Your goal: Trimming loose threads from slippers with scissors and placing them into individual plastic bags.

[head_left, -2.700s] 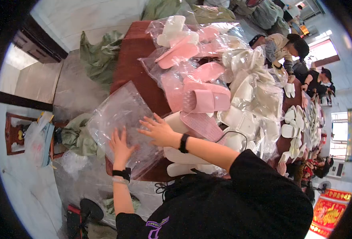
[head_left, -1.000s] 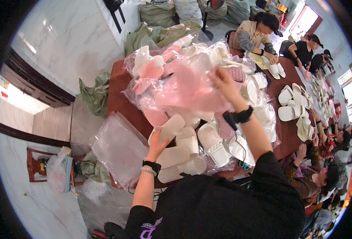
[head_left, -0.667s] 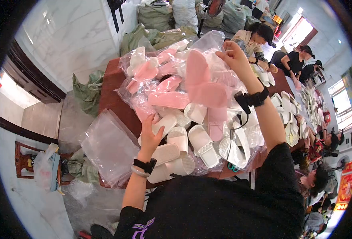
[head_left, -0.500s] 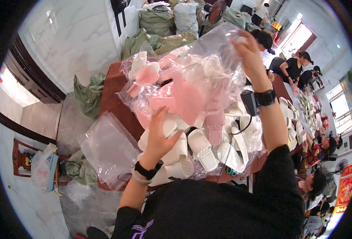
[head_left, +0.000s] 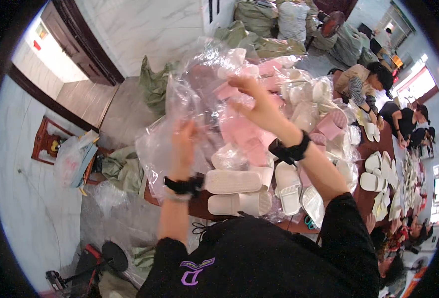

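Observation:
Smeared by motion, my left hand (head_left: 183,144) is over the flat clear plastic bags (head_left: 152,156) at the table's left side; its fingers are too blurred to read. My right hand (head_left: 259,107) hovers over the pile with thumb and fingers apart, nothing visible in its grasp. Beneath it lie pink slippers (head_left: 239,124), some wrapped in clear film. A crumpled clear bag (head_left: 182,99) stands up beyond my left hand. Closer to me rest white slippers: one sole up (head_left: 233,182), one on its side (head_left: 237,203), one upright (head_left: 287,186).
The red-brown table (head_left: 371,196) carries more white slippers (head_left: 378,171) on the right. Teal-handled scissors (head_left: 310,222) lie at the near edge. A co-worker (head_left: 361,84) handles slippers at the far right. Stuffed sacks (head_left: 256,17) and a fan (head_left: 331,24) stand behind.
My right hand has come down and left from the raised clear bag to above the pink slippers. My left hand has left the white slippers for the plastic bags. The view has shifted.

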{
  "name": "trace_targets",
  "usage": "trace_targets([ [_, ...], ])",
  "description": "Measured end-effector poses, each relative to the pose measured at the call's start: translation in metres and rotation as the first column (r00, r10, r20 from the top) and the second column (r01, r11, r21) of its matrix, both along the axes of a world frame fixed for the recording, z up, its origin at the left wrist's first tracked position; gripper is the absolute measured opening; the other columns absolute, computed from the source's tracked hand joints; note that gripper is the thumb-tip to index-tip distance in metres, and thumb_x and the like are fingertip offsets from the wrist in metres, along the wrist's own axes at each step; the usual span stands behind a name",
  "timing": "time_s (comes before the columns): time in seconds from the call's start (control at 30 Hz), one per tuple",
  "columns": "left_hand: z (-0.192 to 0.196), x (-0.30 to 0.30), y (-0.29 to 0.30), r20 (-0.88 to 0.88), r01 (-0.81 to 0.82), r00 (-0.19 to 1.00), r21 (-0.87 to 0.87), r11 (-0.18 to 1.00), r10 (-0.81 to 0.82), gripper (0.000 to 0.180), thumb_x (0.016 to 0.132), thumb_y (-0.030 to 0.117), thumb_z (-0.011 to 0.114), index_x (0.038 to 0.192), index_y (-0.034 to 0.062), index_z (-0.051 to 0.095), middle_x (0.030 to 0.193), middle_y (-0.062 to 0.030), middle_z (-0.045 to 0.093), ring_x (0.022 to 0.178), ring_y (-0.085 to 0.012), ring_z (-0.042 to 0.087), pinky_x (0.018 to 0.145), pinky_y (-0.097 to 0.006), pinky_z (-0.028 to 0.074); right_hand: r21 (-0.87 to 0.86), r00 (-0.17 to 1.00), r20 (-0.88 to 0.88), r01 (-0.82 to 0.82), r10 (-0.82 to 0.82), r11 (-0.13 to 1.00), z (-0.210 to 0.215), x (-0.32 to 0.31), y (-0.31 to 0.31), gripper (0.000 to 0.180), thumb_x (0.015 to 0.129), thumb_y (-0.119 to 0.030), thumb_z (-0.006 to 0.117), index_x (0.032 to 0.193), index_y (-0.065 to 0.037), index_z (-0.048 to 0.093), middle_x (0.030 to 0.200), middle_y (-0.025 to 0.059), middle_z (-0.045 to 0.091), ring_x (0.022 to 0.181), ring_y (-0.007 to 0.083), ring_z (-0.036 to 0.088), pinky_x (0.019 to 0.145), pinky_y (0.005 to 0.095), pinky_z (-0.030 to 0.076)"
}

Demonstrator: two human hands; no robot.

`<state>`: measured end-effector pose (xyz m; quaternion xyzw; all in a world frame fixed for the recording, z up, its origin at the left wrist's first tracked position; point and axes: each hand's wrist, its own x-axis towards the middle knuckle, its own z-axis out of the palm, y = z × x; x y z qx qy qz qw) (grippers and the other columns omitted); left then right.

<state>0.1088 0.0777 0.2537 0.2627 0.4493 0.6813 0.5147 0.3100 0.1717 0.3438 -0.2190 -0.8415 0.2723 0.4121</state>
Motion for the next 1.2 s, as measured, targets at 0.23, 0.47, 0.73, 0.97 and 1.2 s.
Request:
trace_targets([
  [0.23,-0.125,-0.192,-0.03,-0.151,0.106,0.97,-0.449,0.887,-0.192,0.021,0.084,0.014,0.061,0.101,0.0026,0.056,0.084,-0.0067,0.063,0.065,-0.0147,0.059,0.054,-0.028,0.049,0.085,0.728,0.68,-0.201,0.091,0.976,-0.19,-0.111,-0.043,0.07,0.072,-0.05,0.065,0.135,-0.03,0.04,0.145,0.0099,0.026,0.133,0.0354,0.023,0.096,0.0659,0.026],
  [0.47,-0.25,-0.29,-0.066,-0.349,-0.26,0.933,-0.496,0.828,0.084,0.027,0.081,0.008,0.062,0.107,0.0033,0.055,0.086,-0.0054,0.062,0.081,-0.0153,0.06,0.06,-0.03,0.051,-0.139,0.337,0.914,-0.265,0.226,0.954,-0.267,-0.175,-0.062,0.084,0.062,-0.047,0.075,0.135,-0.033,0.037,0.148,0.0097,0.016,0.136,0.0363,0.014,0.098,0.0689,0.02],
  [0.73,-0.162,-0.24,0.014,-0.957,-0.132,-0.127,0.276,0.952,0.26,0.04,0.077,0.01,0.064,0.114,-0.0004,0.053,0.092,-0.0143,0.065,0.081,-0.0283,0.063,0.076,-0.035,0.048,-0.101,0.376,0.907,-0.238,0.187,0.966,-0.31,-0.161,-0.044,0.091,0.061,-0.055,0.072,0.138,-0.034,0.03,0.149,0.0154,0.014,0.134,0.0423,0.015,0.099,0.0668,0.021],
  [0.97,-0.207,-0.33,0.035,-0.567,-0.107,0.814,-0.365,0.925,-0.129,0.019,0.083,0.014,0.062,0.088,-0.0038,0.065,0.084,-0.0083,0.067,0.07,-0.0132,0.061,0.061,-0.026,0.052,-0.148,0.448,0.851,-0.297,0.275,0.943,-0.305,-0.157,-0.058,0.095,0.063,-0.059,0.069,0.142,-0.028,0.025,0.149,0.0113,0.012,0.138,0.0343,0.008,0.1,0.0691,0.013],
  [1.2,-0.213,-0.372,-0.003,-0.969,-0.462,0.233,-0.19,0.866,-0.089,0.025,0.082,0.014,0.062,0.104,0.0012,0.062,0.095,-0.0153,0.063,0.086,-0.03,0.059,0.077,-0.036,0.046,-0.082,0.492,0.823,-0.389,0.283,0.917,-0.314,-0.152,-0.072,0.092,0.065,-0.069,0.056,0.141,-0.028,0.026,0.15,0.003,0.014,0.139,0.0292,0.009,0.101,0.067,0.007],
])
